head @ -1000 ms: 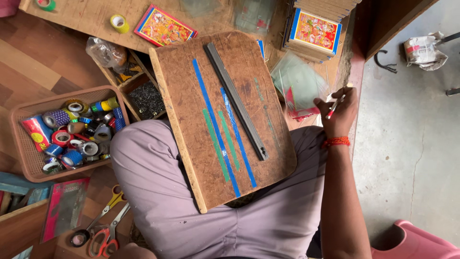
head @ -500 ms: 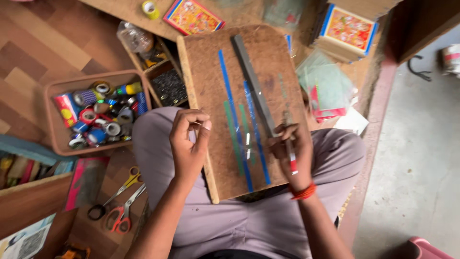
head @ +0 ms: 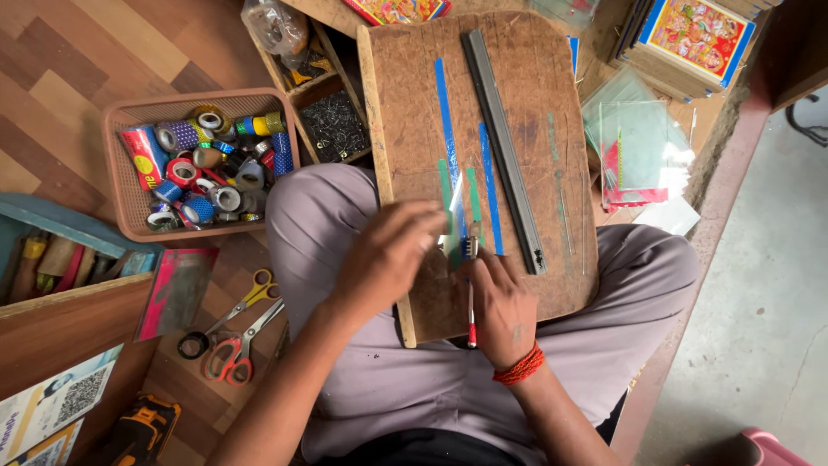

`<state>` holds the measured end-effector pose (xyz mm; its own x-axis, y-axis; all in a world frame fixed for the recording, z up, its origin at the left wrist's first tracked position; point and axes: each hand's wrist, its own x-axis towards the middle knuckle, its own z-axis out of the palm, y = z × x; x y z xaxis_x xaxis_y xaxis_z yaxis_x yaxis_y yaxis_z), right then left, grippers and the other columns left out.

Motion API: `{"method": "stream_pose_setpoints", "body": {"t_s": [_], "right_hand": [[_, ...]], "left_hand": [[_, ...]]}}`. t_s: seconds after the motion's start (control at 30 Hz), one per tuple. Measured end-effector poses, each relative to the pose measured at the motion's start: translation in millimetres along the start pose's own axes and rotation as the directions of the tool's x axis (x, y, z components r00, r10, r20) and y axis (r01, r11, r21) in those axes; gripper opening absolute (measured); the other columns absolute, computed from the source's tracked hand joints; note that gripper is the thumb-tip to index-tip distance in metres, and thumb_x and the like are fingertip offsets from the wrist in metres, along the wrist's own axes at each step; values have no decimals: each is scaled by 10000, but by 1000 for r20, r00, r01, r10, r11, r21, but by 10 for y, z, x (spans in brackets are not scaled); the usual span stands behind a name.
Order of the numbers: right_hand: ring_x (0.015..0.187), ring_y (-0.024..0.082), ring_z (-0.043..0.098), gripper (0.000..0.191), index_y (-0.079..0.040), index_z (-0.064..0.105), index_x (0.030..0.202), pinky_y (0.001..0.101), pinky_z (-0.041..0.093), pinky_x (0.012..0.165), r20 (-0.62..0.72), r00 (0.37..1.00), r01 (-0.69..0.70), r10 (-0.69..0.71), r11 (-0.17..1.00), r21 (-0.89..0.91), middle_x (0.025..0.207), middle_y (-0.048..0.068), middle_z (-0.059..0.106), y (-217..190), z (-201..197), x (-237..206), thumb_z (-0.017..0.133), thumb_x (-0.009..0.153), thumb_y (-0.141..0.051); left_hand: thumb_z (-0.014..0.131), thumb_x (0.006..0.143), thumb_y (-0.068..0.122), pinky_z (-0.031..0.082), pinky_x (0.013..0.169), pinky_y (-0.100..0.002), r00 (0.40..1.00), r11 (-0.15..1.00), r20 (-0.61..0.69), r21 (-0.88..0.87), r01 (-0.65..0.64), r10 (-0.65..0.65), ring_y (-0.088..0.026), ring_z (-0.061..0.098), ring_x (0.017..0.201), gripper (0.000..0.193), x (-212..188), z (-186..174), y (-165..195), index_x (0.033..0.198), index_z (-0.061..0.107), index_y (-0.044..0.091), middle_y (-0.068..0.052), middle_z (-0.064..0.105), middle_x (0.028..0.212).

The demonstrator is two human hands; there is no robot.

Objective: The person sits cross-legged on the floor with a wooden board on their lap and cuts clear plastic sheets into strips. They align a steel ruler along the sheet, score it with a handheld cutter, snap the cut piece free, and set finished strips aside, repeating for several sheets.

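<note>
1. The right hand [head: 503, 304] is closing around a thin tool with a red handle [head: 471, 298], its metal tip pointing up the board toward the tape strips.
2. The left hand [head: 385, 257] is curling its fingers and pinching the lower edge of a small clear glass pane [head: 452, 226] (blurred, so the exact hold is hard to read), just left of the tool's tip.
3. Both hands are working over a worn wooden board [head: 414, 95] that is lying across the person's lap, on grey trousers [head: 319, 216].
4. On the board, blue tape strips [head: 446, 121] are running lengthwise, with shorter green strips [head: 473, 194] beside them near the hands.
5. A long grey metal ruler [head: 503, 138] is lying to the right of the strips, slanting down the board and well clear of the left hand.
6. A red thread band [head: 517, 369] is circling the right wrist.
7. To the right of the board, a stack of clear glass sheets [head: 634, 138] is resting on the floor, with framed colourful pictures [head: 699, 34] beyond it.
8. To the left, a brown basket [head: 129, 216] is holding many tape rolls [head: 198, 164], and a small box of dark nails [head: 332, 125] is sitting just beside the board.
9. Two pairs of scissors [head: 233, 332] are lying on the wooden floor near the left knee.
</note>
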<state>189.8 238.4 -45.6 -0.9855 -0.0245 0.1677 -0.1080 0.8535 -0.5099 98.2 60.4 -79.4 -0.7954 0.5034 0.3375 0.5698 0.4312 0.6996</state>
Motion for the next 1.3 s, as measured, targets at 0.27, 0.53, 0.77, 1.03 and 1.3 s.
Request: {"method": "stream_pose_setpoints", "body": {"t_s": [0.27,0.53,0.77,1.03,1.3], "right_hand": [[1101,401,593,378,30,570,1285,471,473,963,-331,943,-86,36,987,-137,1181,178,638,1230,-556,33,679,945,-97],[1086,414,573,746,16,515,1295,508,446,956,-185,979,-142,87,939,-312,1158,158,635,2073,-838,291,944,855,-406],[1097,435,575,623,-40,538,1203,496,456,959,-94,993,-99,71,936,-337,1154,170,622,2243,-927,421,921,762,-255],[1161,423,598,415,-23,563,1118,471,479,973,-199,980,-61,-2,949,-309,1148,163,639,1999,-1000,594,861,847,-123],[982,375,674,245,-55,617,1021,436,524,806,-126,992,-36,28,997,-63,1110,136,676,840,-497,47,809,879,-111]], "left_hand": [[653,920,313,321,1170,-509,957,974,285,193,-121,63,-328,375,1453,525,-93,254,86,1395,602,96,-120,419,1576],[711,887,426,346,1152,-514,961,984,276,165,-61,13,-357,363,1452,625,-73,230,167,1394,594,79,-147,412,1562],[707,912,409,359,1165,-500,963,978,271,201,-62,5,-336,364,1472,582,-76,289,192,1402,614,109,-119,407,1587],[710,901,408,369,1157,-501,970,978,245,203,-58,6,-329,378,1462,575,-111,311,189,1389,623,117,-112,426,1575],[678,948,443,409,1143,-488,976,983,216,181,-35,-5,-347,440,1423,558,-91,299,152,1379,611,95,-133,441,1564]]}}
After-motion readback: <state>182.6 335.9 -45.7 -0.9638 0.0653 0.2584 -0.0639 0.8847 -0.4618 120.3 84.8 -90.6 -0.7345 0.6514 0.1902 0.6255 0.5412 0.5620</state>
